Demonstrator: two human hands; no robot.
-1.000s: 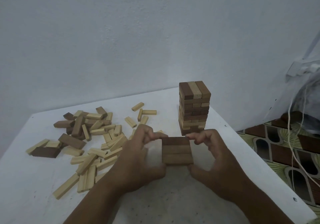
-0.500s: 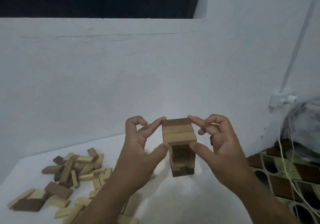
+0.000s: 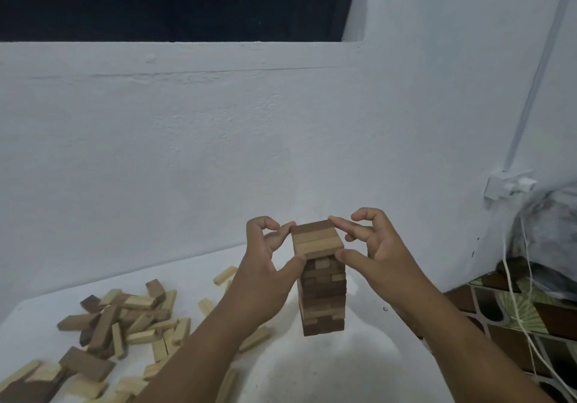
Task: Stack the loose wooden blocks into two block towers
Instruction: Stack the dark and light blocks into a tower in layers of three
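Note:
A tower of dark and light wooden blocks (image 3: pixel 323 296) stands on the white table (image 3: pixel 359 368), right of centre. On its top sits a layer of three blocks (image 3: pixel 317 240), one dark and two light. My left hand (image 3: pixel 268 265) pinches that layer's left side with thumb and forefinger. My right hand (image 3: pixel 368 246) pinches its right side the same way. A heap of loose wooden blocks (image 3: pixel 121 321) lies on the table to the left; my left forearm hides part of it.
A white wall rises just behind the table, with a dark opening above it. At the right are a wall socket (image 3: pixel 507 185), white cords (image 3: pixel 524 296) hanging down, a grey bag (image 3: pixel 549 231) and a patterned floor (image 3: pixel 515 321) beyond the table's right edge.
Both hands lifted the three-block layer from the table in front of the tower up to the tower's top. The camera tilted upward.

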